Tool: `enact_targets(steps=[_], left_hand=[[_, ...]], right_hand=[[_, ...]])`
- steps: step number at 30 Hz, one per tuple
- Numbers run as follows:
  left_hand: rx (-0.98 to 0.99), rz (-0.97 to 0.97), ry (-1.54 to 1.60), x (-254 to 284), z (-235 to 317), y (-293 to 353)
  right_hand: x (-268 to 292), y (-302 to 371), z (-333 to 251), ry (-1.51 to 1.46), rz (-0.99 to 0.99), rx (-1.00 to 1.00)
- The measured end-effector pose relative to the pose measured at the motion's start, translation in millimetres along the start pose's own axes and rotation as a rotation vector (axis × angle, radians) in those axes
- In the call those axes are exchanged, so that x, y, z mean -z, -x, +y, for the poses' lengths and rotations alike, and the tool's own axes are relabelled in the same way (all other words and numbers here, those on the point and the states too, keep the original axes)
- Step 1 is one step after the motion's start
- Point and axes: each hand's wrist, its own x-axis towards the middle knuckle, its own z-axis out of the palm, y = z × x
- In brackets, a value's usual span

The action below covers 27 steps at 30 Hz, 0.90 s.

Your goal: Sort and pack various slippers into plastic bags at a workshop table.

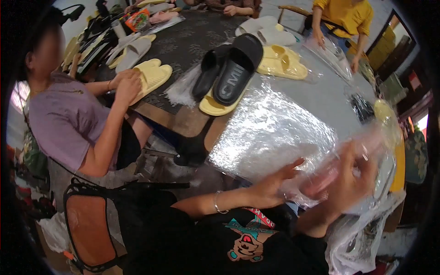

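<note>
Between my hands is a pink slipper (320, 184) inside a clear plastic bag, partly blurred. My right hand (355, 178) is closed on the bag, its fingers bent near the top. My left hand (273, 185), with a bracelet at the wrist, grips the bag's lower left edge, thumb raised. In front of them a stack of clear plastic bags (279, 126) lies on the table, shiny with glare. Just beyond it sit black slides (233, 73), resting partly on a yellow slipper (215, 107).
Bagged yellow slippers (283, 64) and white slippers (266, 31) lie farther back. At left a person (78, 119) holds a yellow slipper (153, 78). Another person in yellow (346, 20) handles a bag across the table. A crumpled plastic bag (362, 238) hangs at my right.
</note>
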Motion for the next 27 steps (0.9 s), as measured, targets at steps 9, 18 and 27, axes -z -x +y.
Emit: enact_targets(steps=[9,18,27], left_hand=[[0.790,0.427,0.704,78,-69,22],[0.888,0.699,0.407,126,-60,21],[0.785,0.841,0.337,126,-75,32]], right_hand=[[13,9,82,0.019,-0.307,-0.207],[-43,31,197,-0.007,-0.638,-0.252],[-88,33,212,-1.108,-0.723,-1.149]])
